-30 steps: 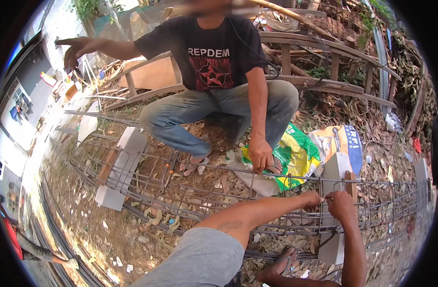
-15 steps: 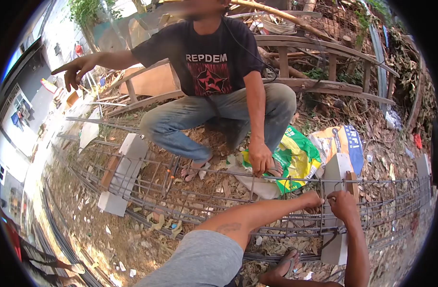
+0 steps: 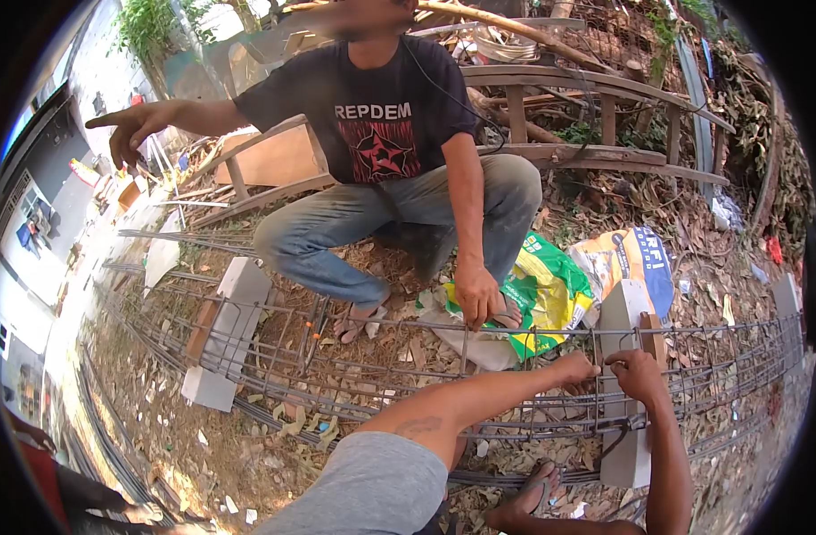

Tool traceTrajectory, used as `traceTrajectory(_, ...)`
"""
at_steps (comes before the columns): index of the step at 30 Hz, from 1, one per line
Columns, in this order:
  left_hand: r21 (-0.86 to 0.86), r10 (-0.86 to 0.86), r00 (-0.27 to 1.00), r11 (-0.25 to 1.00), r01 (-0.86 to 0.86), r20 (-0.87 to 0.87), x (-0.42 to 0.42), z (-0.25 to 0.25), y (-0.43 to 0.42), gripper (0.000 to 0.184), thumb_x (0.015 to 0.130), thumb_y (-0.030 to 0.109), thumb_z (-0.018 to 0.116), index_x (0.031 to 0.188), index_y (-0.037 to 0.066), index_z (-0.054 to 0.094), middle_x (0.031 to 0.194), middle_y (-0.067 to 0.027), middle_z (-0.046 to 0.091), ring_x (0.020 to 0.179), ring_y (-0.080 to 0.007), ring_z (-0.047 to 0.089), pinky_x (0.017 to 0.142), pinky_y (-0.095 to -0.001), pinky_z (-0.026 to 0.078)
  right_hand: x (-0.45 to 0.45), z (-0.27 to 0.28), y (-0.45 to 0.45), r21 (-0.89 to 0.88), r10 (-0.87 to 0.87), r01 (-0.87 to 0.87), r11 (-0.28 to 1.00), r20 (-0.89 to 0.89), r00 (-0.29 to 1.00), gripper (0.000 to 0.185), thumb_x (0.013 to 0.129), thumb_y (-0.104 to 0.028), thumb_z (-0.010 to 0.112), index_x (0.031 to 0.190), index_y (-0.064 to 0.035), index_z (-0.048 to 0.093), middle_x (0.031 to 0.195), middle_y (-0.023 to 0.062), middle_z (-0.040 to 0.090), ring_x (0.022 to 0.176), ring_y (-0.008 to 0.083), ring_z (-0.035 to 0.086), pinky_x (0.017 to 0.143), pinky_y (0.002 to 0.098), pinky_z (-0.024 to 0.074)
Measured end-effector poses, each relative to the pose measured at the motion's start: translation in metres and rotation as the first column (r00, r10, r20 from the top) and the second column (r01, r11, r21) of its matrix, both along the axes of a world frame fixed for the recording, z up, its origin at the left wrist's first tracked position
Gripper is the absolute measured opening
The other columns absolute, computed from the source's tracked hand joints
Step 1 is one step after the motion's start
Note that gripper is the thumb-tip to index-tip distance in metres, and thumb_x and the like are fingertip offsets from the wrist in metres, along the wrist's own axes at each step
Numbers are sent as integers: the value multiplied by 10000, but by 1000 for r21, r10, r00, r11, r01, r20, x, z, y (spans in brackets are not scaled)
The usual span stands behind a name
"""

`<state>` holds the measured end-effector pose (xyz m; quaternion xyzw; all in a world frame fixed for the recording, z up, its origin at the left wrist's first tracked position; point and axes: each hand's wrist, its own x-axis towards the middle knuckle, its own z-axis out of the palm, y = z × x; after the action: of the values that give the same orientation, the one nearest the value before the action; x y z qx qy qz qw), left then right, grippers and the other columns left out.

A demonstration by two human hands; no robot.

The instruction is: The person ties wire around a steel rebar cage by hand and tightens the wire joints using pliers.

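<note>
My left hand [image 3: 575, 371] reaches in from a grey sleeve, its fingers closed at a stirrup of the rebar cage [image 3: 506, 432]. Just right of it, my right hand [image 3: 638, 374] is closed too, thumb and finger pinched towards the left. Anything held between the fingers is too small to make out. Both hands are above a pale concrete block [image 3: 623, 465] under the cage, beside a wooden piece [image 3: 653, 343]. A dark metal tool [image 3: 623, 432] hangs on the lower bar by my right forearm.
A co-worker [image 3: 385, 134] squats across the cage, one hand [image 3: 477, 292] on a bar, the other arm pointing left. Pincers with orange grips [image 3: 315, 328] rest on the cage. Another block [image 3: 238, 308] supports its left part. Sacks [image 3: 550, 299] lie behind; someone's dark-clothed legs [image 3: 87, 495] show lower left.
The view has shifted slightly, moving the scene a little left. Both my hands stay at the same stirrup, with their fingers still pinched. The co-worker keeps pointing left.
</note>
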<state>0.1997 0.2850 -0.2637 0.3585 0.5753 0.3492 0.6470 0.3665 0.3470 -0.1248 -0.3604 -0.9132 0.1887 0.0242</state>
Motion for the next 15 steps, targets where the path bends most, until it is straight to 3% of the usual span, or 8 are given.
traceTrajectory(7, 17, -20, 1000, 1000, 21, -20, -3, 4, 0, 386, 1049, 364, 623, 1053, -9, 723, 831, -138, 739, 671, -236, 732, 617, -370, 640, 3, -2, 4, 71, 75, -75, 995, 3, 997, 190, 893, -186, 715, 1040, -189, 834, 910, 210, 755, 876, 431, 722, 851, 519, 579)
traceTrajectory(8, 3, -44, 998, 999, 44, 35, -6, 1, 0, 394, 1049, 372, 625, 1093, -7, 723, 847, -134, 730, 690, -230, 731, 630, -371, 645, 3, -2, 3, 86, 42, -48, 995, 65, 997, 208, 903, -198, 705, 1070, -205, 828, 918, 219, 754, 900, 427, 725, 849, 524, 578)
traceTrajectory(10, -35, -63, 997, 998, 61, -38, -6, 1, 3, 392, 1054, 392, 626, 1149, 24, 722, 886, -107, 728, 753, -206, 727, 647, -362, 643, -4, 15, -7, 40, -8, 0, 999, 191, 982, 231, 917, -225, 678, 1097, -226, 823, 958, 233, 752, 937, 406, 729, 862, 518, 578)
traceTrajectory(11, 9, -16, 1000, 1000, 16, -18, -4, 1, 1, 421, 1046, 379, 618, 1042, -26, 730, 835, -122, 734, 693, -230, 721, 619, -379, 636, -1, 11, -3, 45, 21, -29, 999, 163, 986, 248, 920, -219, 659, 1109, -225, 819, 970, 227, 753, 932, 407, 729, 862, 513, 579)
traceTrajectory(15, -58, -11, 999, 998, 13, 43, -7, 4, 1, 386, 1063, 367, 624, 1091, -8, 709, 863, -88, 705, 704, -186, 694, 637, -340, 629, 4, 3, 0, 34, 45, -49, 998, 123, 991, 260, 917, -214, 653, 1119, -217, 817, 973, 206, 764, 930, 406, 734, 865, 509, 581)
